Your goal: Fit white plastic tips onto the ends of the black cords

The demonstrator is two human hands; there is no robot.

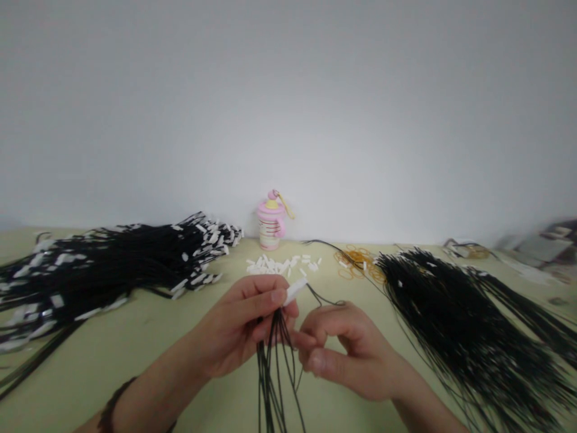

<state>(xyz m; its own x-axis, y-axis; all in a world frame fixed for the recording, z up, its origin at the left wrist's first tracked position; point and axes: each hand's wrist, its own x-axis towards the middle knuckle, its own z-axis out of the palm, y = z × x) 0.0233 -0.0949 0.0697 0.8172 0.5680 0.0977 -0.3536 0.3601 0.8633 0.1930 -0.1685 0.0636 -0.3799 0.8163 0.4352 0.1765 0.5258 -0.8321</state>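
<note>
While the head view looks forward over a pale green table [135,385], the person's left hand [238,328] is closed in a pinch, thumb and fingers pressed together on a white plastic tab [295,291] that sticks out past the fingertips toward the far side. A bunch of thin black cords [274,361] hangs down from that grip, and one thin loop [325,299] arcs right toward the right hand [347,355]. That hand is curled just beside the left, its thumb and forefinger drawn close, though whether they hold a cord cannot be told. A dark wristband [110,415] circles the left wrist. Further left lies a heap of black cords with white tabs [117,270]; on the right spreads a larger black cord heap [460,337]. Far off, loose white tabs [282,264] lie scattered, orange rubber bands [356,261] sit beside them, and a pink-and-cream cup [271,222] stands against the wall [288,108].
</note>
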